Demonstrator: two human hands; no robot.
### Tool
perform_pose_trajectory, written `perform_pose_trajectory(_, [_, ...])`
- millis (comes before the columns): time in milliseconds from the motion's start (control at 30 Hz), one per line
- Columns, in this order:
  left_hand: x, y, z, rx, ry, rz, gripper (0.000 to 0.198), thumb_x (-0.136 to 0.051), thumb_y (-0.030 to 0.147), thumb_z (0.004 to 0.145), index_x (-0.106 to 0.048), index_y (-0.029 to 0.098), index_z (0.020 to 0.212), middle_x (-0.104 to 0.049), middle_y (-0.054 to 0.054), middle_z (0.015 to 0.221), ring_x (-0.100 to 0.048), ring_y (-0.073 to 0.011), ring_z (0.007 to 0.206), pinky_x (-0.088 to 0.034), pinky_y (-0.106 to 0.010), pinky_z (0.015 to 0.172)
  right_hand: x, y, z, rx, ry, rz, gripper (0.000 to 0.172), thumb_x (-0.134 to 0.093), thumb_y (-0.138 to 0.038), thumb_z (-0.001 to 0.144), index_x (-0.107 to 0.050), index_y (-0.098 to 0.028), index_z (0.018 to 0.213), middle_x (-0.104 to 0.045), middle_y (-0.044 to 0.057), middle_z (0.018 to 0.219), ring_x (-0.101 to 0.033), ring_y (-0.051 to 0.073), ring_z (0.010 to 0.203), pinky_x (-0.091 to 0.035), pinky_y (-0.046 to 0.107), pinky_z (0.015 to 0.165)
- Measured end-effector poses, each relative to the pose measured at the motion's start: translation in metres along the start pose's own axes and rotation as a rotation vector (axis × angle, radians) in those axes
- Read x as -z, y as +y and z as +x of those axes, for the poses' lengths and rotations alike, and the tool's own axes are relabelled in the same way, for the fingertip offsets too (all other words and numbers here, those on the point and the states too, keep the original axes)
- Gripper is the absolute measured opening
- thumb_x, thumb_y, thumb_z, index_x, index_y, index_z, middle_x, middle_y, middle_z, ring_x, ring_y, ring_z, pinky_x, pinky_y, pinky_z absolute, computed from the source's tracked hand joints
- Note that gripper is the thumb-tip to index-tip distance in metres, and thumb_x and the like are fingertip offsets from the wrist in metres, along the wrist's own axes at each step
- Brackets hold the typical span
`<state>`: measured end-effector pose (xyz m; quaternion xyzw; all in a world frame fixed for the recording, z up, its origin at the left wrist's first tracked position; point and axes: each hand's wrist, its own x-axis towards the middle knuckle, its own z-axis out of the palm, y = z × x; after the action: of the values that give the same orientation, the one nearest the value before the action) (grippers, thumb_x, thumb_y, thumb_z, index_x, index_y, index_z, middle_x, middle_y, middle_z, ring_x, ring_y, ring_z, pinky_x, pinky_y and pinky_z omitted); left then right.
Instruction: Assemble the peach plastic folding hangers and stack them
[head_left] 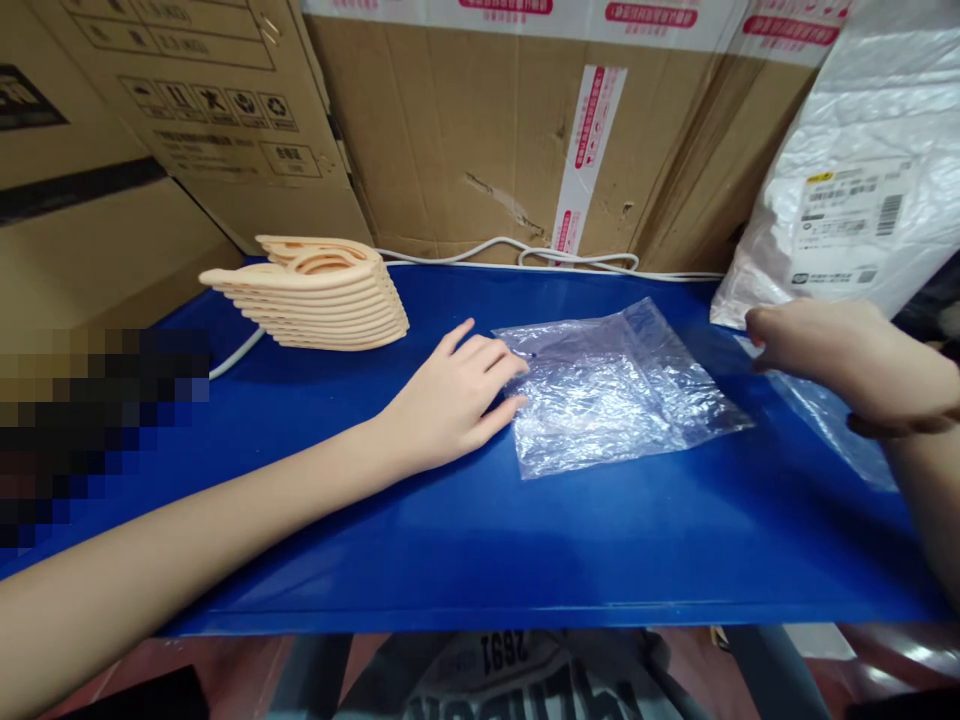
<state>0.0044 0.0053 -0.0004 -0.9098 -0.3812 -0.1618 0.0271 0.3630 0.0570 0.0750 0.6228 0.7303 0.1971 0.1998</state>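
Observation:
A clear plastic bag (600, 400) lies flat and wrinkled on the blue table. My left hand (472, 395) rests at its left edge, with fingers spread and fingertips touching the film. Toward the right, my right hand (832, 350) is over a second clear plastic bag (832, 425), its fingers curled together. The hand covers part of this bag, and what the fingertips hold, if anything, is hidden. A stack of folded peach-coloured pieces (330, 300) sits at the back left, beyond my left hand.
Cardboard boxes (465, 130) stand along the back and left of the blue table (525, 560). A white cable (480, 250) runs along the back edge. A large white plastic package (847, 200) with a shipping label leans at the back right, close to my right hand.

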Motion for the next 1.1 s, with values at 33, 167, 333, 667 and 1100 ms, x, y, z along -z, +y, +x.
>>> perform_pose_trajectory(33, [-0.001, -0.001, 0.000, 0.052, -0.001, -0.007, 0.041, -0.041, 0.042, 0.099, -0.056, 0.014, 0.125, -0.061, -0.012, 0.126, -0.054, -0.0260, 0.121, -0.022, -0.054, 0.118, 0.009, -0.008, -0.003, -0.072, -0.052, -0.096, 0.009, -0.058, -0.020, 0.081, -0.060, -0.014, 0.074, -0.063, 0.011, 0.067, -0.060, 0.021, 0.062, -0.026, 0.028, 0.050])
perform_pose_trajectory(167, [-0.006, -0.007, -0.001, 0.165, -0.105, -0.032, 0.065, -0.039, 0.053, 0.096, -0.035, 0.012, 0.147, -0.035, -0.014, 0.155, -0.026, -0.0310, 0.145, -0.017, -0.057, 0.119, 0.035, -0.040, -0.008, -0.011, 0.260, -0.069, 0.021, -0.043, -0.037, 0.093, -0.055, -0.019, 0.096, -0.066, 0.009, 0.074, -0.060, 0.023, 0.061, -0.021, 0.028, 0.048])
perform_pose_trajectory(333, [-0.007, -0.012, -0.001, 0.199, -0.239, -0.055, 0.078, -0.031, 0.063, 0.095, -0.023, 0.012, 0.154, -0.022, -0.009, 0.161, -0.010, -0.0286, 0.150, -0.010, -0.052, 0.122, 0.022, -0.056, -0.001, 0.358, 0.287, 0.166, 0.017, -0.038, -0.035, 0.092, -0.046, -0.023, 0.082, -0.065, 0.003, 0.079, -0.058, 0.017, 0.062, -0.026, 0.027, 0.052])
perform_pose_trajectory(667, [0.003, -0.019, 0.000, 0.225, -0.395, -0.167, 0.116, -0.037, 0.087, 0.076, -0.005, 0.009, 0.156, 0.002, -0.016, 0.162, 0.003, -0.0367, 0.149, -0.009, -0.054, 0.120, 0.021, -0.054, 0.002, 0.497, -0.152, 0.485, 0.051, -0.037, -0.058, 0.095, -0.050, -0.020, 0.063, -0.050, -0.001, 0.056, -0.043, 0.011, 0.049, -0.031, 0.029, 0.052])
perform_pose_trajectory(1100, [0.032, -0.035, -0.010, 0.195, -0.661, -0.126, 0.131, -0.052, 0.087, 0.066, 0.010, 0.012, 0.155, 0.015, -0.019, 0.158, 0.011, -0.0404, 0.146, -0.013, -0.057, 0.118, 0.020, -0.090, -0.010, 0.953, -0.036, 0.790, 0.083, -0.064, -0.063, 0.079, -0.031, -0.037, 0.150, -0.016, 0.002, 0.163, -0.017, 0.029, 0.149, -0.023, 0.051, 0.118])
